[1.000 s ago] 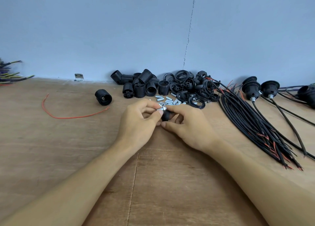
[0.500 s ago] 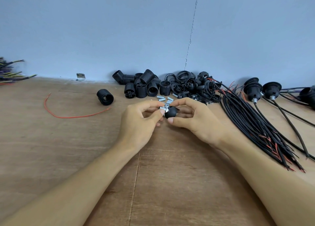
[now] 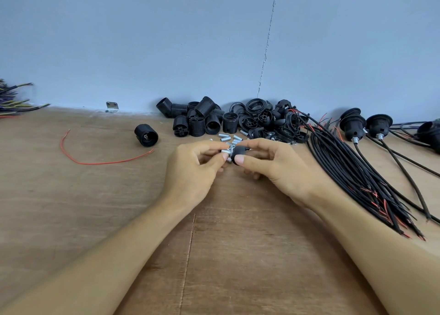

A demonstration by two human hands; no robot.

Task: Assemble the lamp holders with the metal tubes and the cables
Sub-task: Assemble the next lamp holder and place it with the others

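- One wooden table point(image 3: 95, 219) carried every part; anything dropped would probably have rolled across it.
- Cable bundle point(image 3: 352, 172) lay right of the hands, near the right forearm; a careless sweep could have scattered it.
- Holder pile point(image 3: 202, 122) sat far, against the wall.
- Left hand point(image 3: 190, 172) pinched a metal tube point(image 3: 225, 151); right hand point(image 3: 276, 169) gripped a black holder cap point(image 3: 238, 155); the hands met at centre.
- Loose tubes point(image 3: 228, 138) lay just beyond; a slipped tube could have vanished among them.
- Tube touched cap; a tilted start risked cross-threading.
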